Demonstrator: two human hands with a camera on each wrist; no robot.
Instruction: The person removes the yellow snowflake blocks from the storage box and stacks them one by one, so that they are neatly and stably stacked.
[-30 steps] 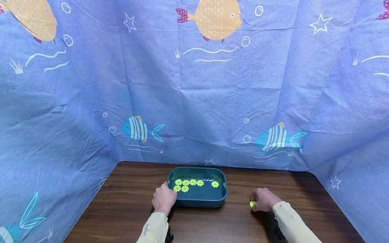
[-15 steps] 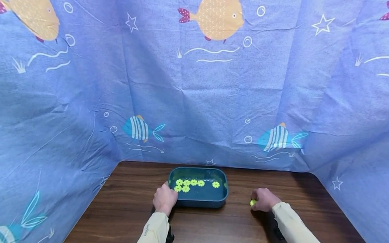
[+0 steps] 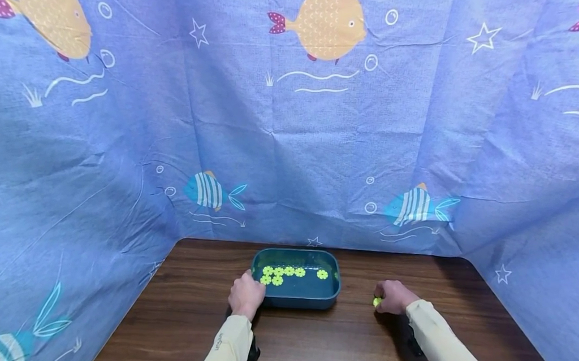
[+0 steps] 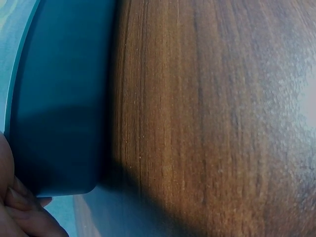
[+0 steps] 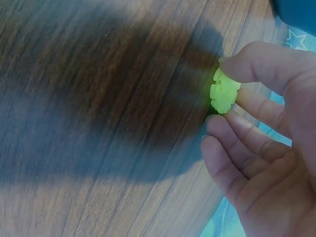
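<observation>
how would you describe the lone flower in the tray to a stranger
On the brown table, find the dark tray that the left hand touches. Inside, near the right end, lies a yellow-green flower. It sits alone, apart from the six matching flowers grouped left.

Dk-teal tray (image 3: 300, 303), yel-grn flower pcs (image 3: 289, 271), brn woodgrain tbl (image 3: 327, 348), blue fish-print cloth (image 3: 317, 149), cream sleeves (image 3: 231, 340)

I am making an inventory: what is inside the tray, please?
Seven yellow-green flower pieces lie inside the tray. The left hand covers its near left corner; anything there cannot be seen.
</observation>
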